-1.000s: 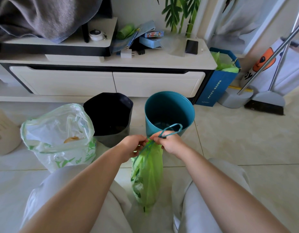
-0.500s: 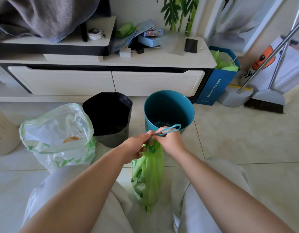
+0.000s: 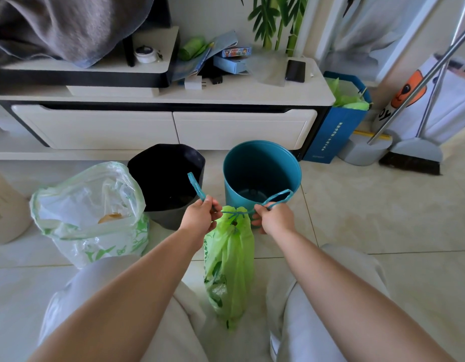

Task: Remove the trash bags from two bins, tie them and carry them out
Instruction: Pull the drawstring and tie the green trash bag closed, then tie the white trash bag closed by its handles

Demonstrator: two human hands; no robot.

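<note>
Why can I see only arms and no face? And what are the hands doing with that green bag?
The camera sits on the person's head and looks down, so you see what they see: their own two arms and their knees. No robot here, just a person crouching on the floor.

The left hand and the right hand each pinch one end of a blue string. The string runs through the top of the green bag, which hangs between the knees. The hands pull apart to tie the bag shut.

Behind it stand a black bin and a blue bin. To the left sits a white bag of rubbish, with its top open and not tied yet.
</note>
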